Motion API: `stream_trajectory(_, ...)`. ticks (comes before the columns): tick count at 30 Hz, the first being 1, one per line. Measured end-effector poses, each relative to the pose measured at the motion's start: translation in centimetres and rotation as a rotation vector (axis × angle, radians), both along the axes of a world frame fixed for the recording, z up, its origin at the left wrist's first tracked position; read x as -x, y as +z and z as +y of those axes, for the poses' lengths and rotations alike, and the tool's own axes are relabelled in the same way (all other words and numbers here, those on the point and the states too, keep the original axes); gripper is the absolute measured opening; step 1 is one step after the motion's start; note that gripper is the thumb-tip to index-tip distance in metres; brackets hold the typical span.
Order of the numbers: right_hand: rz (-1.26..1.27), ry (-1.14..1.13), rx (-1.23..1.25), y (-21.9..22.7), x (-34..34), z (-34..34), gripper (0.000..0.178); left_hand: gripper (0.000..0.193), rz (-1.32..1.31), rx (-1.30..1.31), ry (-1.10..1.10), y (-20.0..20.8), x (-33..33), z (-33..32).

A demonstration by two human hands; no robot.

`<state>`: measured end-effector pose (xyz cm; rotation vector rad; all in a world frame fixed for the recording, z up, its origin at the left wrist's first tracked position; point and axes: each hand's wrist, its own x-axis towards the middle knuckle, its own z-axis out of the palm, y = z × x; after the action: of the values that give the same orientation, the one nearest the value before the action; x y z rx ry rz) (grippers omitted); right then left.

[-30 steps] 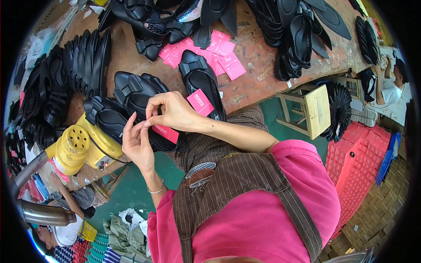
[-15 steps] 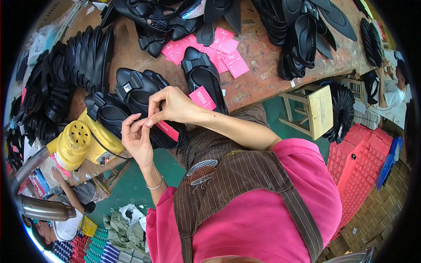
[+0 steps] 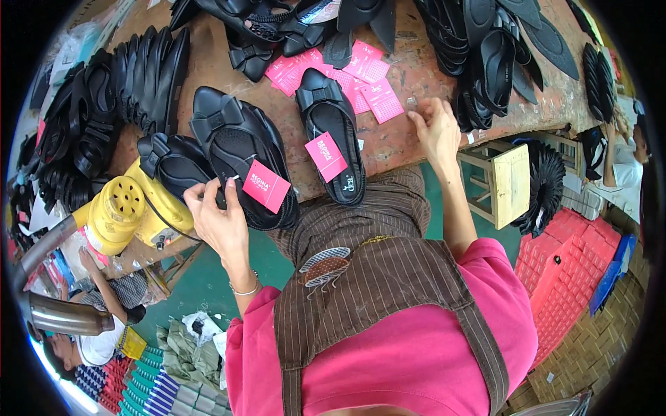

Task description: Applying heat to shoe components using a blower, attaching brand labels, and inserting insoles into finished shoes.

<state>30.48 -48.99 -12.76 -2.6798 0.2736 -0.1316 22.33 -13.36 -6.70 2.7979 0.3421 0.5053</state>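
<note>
A black flat shoe (image 3: 239, 142) with a bow lies on the bench, a pink hang tag (image 3: 266, 186) tied to it by a white loop. My left hand (image 3: 220, 220) has its thumb and fingers closed at the shoe's side edge, the thumb tip beside the loop. To its right is a matching bow shoe (image 3: 328, 125), with its own pink tag (image 3: 326, 158) lying over the insole. My right hand (image 3: 438, 133) is over the bench's front edge with fingers curled. A small pale scrap (image 3: 412, 104) shows by its fingertips; whether they hold it I cannot tell.
Another black bow shoe (image 3: 177, 165) lies at left, near a yellow machine (image 3: 116, 211). Loose pink tags (image 3: 383, 101) and piles of black shoes (image 3: 496, 73) cover the far bench (image 3: 409, 66). A wooden stool (image 3: 510, 187) stands at right. Other people are at both sides.
My hands, together at the tag before, are now apart. The right has moved right to the bench edge; the left stays by the shoe. The tag now hangs free over the shoe's side.
</note>
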Motion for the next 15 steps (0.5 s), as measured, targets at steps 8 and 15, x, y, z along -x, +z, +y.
stream_trajectory(8, -0.093, 0.057, -0.143, -2.0, -0.1, -0.5, 0.008, 0.012, -0.466, 0.722, 0.088, 2.0, -1.6, -2.4)
stream_trajectory(15, 0.031, -0.033, -1.066, 2.5, -1.5, -0.8, 0.011, 0.017, 0.138, 0.686, -0.154, 2.5, -5.7, -8.4)
